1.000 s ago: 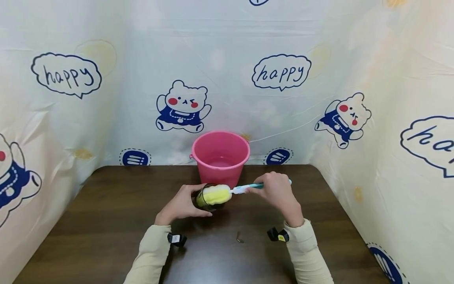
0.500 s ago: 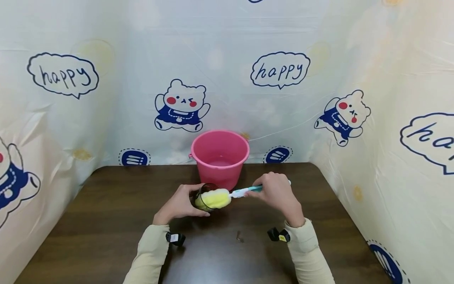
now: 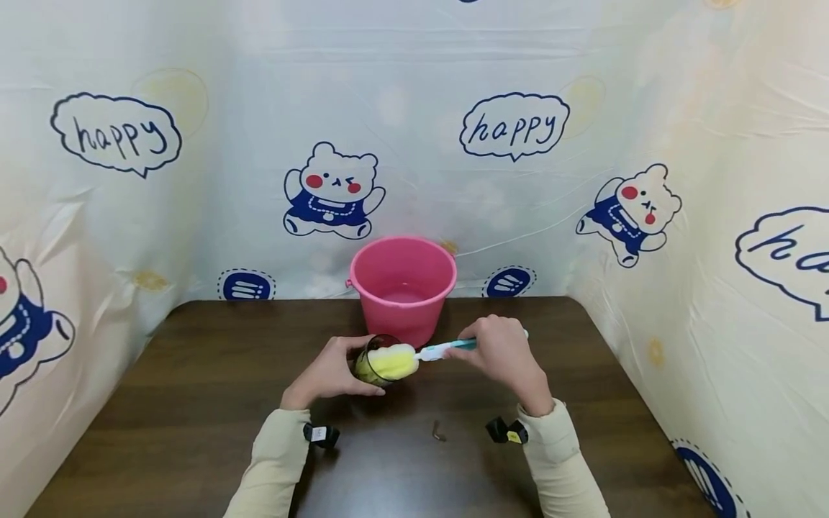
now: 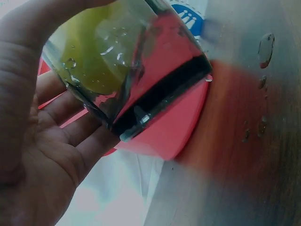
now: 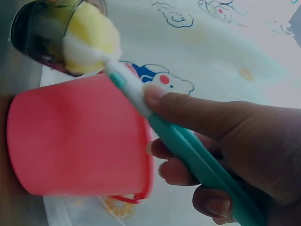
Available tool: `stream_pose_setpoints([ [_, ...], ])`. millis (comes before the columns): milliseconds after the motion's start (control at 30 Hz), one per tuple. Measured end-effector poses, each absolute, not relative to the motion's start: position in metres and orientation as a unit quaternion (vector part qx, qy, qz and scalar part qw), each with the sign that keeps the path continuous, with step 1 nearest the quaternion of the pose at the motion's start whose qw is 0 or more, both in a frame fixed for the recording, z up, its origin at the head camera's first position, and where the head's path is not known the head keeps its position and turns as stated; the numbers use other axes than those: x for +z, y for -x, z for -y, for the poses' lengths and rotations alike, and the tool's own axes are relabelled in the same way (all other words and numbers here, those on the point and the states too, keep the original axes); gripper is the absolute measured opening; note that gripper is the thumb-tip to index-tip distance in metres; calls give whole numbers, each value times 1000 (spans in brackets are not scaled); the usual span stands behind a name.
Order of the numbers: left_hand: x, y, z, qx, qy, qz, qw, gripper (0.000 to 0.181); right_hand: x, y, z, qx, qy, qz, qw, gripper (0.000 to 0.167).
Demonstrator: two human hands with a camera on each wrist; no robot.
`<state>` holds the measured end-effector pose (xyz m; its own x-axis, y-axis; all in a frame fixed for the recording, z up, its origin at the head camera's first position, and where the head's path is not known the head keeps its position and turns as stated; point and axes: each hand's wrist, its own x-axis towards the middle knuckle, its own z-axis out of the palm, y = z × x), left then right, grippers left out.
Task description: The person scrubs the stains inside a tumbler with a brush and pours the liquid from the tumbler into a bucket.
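Observation:
A dark see-through cup [image 4: 164, 61] lies tilted in the left hand [image 3: 330, 370], thumb on one side and fingers round the other; its mouth faces right in the head view. The right hand [image 3: 505, 352] grips the white and teal handle [image 5: 188, 150] of a brush. The yellow and white sponge head [image 3: 393, 362] is partly inside the cup, its rear part outside the rim. Water drops cling to the cup wall in the left wrist view.
A pink bucket [image 3: 408, 316] stands just behind the cup at the table's back edge. Water drops [image 4: 265, 49] lie on the brown table [image 3: 194, 403]. A printed curtain [image 3: 414, 93] hangs round the back and sides.
The sponge head has moved slightly left and further into the cup, and the right hand has shifted a little left with the brush. The left hand keeps its hold on the cup.

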<state>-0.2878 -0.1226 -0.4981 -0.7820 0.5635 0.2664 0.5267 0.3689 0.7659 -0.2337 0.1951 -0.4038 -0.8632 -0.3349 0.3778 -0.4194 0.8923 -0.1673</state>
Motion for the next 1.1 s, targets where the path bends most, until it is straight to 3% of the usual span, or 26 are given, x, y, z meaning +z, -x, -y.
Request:
stream_pose_setpoints([
  [200, -493, 289, 118, 456, -328, -827, 12, 85, -402, 236, -199, 125, -150, 968, 155, 30],
  [367, -494, 290, 117, 446, -334, -830, 21, 84, -398, 234, -200, 101, -178, 969, 139, 32],
  [667, -499, 287, 121, 440, -316, -840, 26, 85, -403, 229, -189, 65, -186, 956, 218, 34],
  [867, -499, 285, 121, 436, -329, -837, 28, 83, -398, 223, -188, 59, -220, 954, 195, 33],
  [1100, -505, 288, 117, 430, -330, -840, 27, 88, -403, 231, -193, 43, -190, 957, 213, 34],
])
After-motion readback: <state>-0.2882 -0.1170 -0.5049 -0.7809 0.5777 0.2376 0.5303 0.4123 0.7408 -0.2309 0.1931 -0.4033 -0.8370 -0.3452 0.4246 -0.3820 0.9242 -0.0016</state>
